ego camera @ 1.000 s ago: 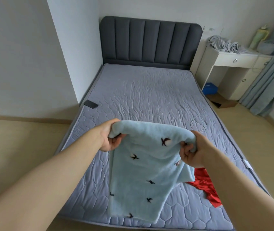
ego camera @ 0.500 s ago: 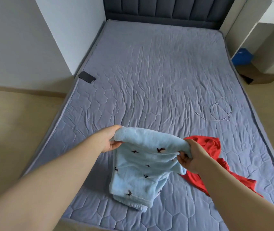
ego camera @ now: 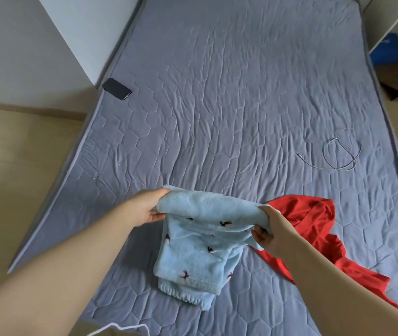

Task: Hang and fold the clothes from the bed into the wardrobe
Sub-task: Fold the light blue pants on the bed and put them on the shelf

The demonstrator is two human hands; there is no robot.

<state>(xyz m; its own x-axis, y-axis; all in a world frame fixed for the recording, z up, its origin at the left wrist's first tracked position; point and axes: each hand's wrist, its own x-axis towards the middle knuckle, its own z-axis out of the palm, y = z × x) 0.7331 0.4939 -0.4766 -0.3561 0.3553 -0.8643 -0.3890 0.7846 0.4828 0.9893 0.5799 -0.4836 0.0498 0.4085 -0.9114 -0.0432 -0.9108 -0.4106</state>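
Observation:
A light blue fleece garment [ego camera: 195, 253] with small dark bird marks lies folded over on the near part of the grey quilted bed [ego camera: 241, 105]. Its elastic cuff end rests on the mattress toward me. My left hand [ego camera: 148, 208] grips the left end of its raised top fold. My right hand [ego camera: 269, 230] pinches the right end of that fold. A red garment [ego camera: 314, 226] lies crumpled on the bed just right of the blue one, partly under my right forearm.
A black phone [ego camera: 116, 88] lies at the bed's left edge near a white wall corner. A thin white cable [ego camera: 340, 152] coils on the right side of the mattress. A blue object [ego camera: 390, 48] sits on the floor at the far right. Another white cord [ego camera: 120, 327] runs along the near edge.
The blue garment was held up hanging, and has come down onto the mattress, folding over on itself. My view has tilted down, so the headboard and the white desk have left the frame.

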